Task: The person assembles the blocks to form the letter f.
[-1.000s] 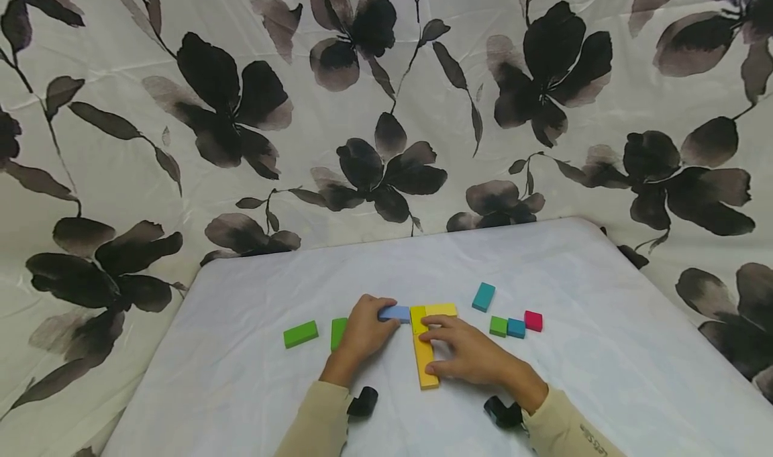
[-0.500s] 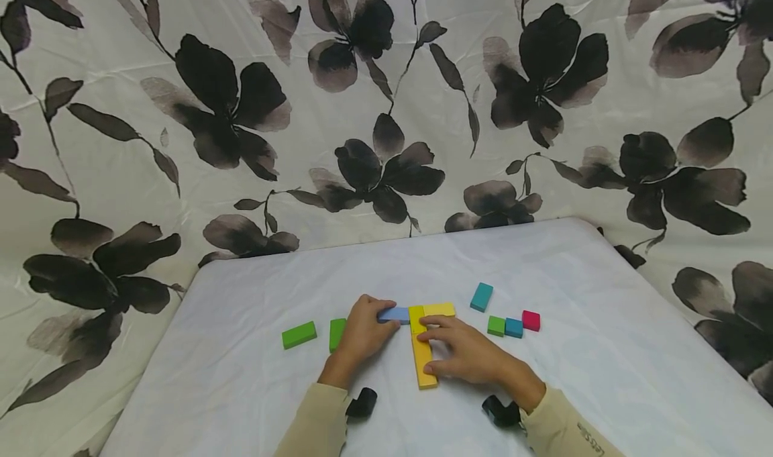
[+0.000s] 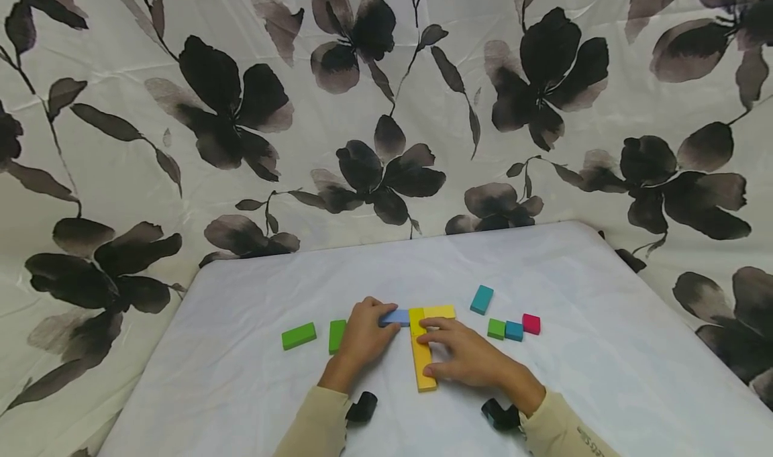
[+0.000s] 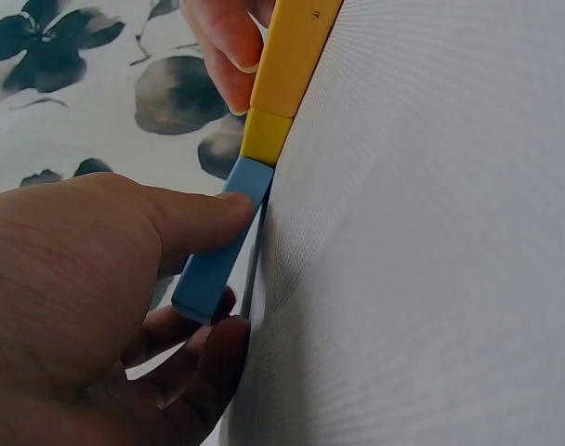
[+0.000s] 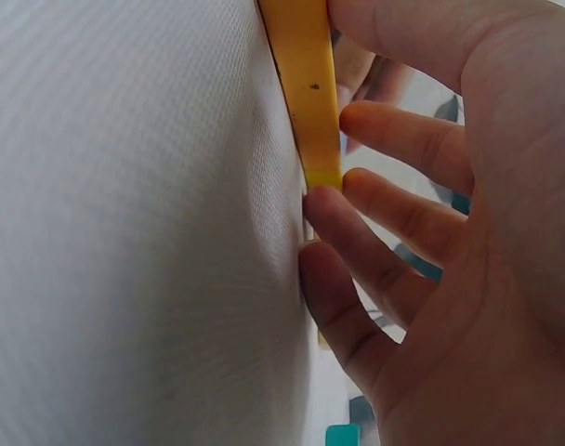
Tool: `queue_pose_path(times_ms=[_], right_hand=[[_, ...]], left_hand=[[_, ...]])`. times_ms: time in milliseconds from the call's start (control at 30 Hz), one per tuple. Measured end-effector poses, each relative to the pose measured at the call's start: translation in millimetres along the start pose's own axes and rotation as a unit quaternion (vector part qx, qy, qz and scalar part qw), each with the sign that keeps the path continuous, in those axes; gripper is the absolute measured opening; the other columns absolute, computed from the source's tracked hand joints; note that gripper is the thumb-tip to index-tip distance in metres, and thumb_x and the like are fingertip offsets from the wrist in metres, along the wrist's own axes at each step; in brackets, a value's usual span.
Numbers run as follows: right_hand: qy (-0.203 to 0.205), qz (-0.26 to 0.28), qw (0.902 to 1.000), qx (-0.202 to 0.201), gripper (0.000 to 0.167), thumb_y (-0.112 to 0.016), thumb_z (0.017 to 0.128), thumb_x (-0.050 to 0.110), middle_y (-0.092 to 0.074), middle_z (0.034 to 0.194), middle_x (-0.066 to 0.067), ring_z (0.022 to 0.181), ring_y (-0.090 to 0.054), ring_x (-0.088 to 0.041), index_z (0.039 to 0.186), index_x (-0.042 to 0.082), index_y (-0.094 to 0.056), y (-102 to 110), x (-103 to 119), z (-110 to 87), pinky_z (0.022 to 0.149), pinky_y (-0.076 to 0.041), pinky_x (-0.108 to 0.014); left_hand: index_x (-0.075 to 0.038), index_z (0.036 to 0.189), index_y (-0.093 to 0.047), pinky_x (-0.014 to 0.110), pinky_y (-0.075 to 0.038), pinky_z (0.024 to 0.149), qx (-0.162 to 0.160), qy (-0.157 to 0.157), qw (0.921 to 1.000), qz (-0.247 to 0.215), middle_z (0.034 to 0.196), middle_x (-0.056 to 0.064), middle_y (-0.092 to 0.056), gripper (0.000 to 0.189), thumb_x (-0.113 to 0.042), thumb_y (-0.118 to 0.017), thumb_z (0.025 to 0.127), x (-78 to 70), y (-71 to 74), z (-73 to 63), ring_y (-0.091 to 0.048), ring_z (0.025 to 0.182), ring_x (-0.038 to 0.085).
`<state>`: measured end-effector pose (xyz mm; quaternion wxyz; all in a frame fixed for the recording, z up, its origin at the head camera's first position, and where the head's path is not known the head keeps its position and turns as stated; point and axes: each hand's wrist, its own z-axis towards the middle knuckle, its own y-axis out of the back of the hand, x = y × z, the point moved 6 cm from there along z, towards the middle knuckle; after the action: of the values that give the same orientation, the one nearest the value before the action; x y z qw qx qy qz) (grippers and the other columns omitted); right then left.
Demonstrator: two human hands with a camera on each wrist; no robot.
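Note:
My left hand (image 3: pixel 364 334) pinches a light blue rectangular block (image 3: pixel 396 318), thumb on the near side and fingers at the far side. The block's right end meets a short upright yellow block (image 3: pixel 417 317). Below that runs a longer orange-yellow block (image 3: pixel 423 360), and another yellow block (image 3: pixel 442 312) extends right from the top, together forming a T. My right hand (image 3: pixel 474 355) has its fingers spread, with thumb and fingertips touching the right side of the yellow pieces. In the right wrist view, the lower fingers (image 5: pixel 334 288) rest close to the cloth.
Two green blocks, one outlying (image 3: pixel 298 336) and one partly behind the left hand (image 3: pixel 337 337), lie at left. To the right are a teal block (image 3: pixel 482 300), a green cube (image 3: pixel 496 329), a blue cube (image 3: pixel 514 331) and a red cube (image 3: pixel 532 324). A floral cloth (image 3: pixel 386 54) hangs behind the white table (image 3: pixel 241 390).

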<state>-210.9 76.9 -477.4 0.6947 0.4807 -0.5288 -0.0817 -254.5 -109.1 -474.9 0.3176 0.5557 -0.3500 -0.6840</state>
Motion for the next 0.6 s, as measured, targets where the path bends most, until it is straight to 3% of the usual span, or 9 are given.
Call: queue_pose_path(times_ms=[267,600], right_hand=[[0.005,-0.004,1.0000,-0.001,0.051,-0.073,0.089,0.048,-0.042,0.153,0.004,0.142,-0.036,-0.026,0.133,0.023,-0.066,-0.3,1.6,0.5,0.113,-0.031,-0.056],[0.002,-0.011,0.9999,-0.001,0.051,-0.073,0.089,0.049,-0.042,0.153,0.005,0.141,-0.036,-0.026,0.133,0.024,-0.066,0.6,0.2,0.5,0.113,-0.032,-0.056]], left_hand=[[-0.015,0.123,-0.073,0.037,-0.051,0.089,-0.007,-0.012,0.9993,0.035,0.112,0.004,-0.064,0.038,-0.028,-0.080,0.088,0.0,-0.7,1.8,-0.055,0.101,0.022],[-0.017,0.124,-0.073,0.036,-0.050,0.088,-0.003,-0.002,0.9983,0.059,0.114,0.003,-0.063,0.040,-0.031,-0.080,0.088,-0.6,-3.0,1.1,-0.053,0.102,0.021]])
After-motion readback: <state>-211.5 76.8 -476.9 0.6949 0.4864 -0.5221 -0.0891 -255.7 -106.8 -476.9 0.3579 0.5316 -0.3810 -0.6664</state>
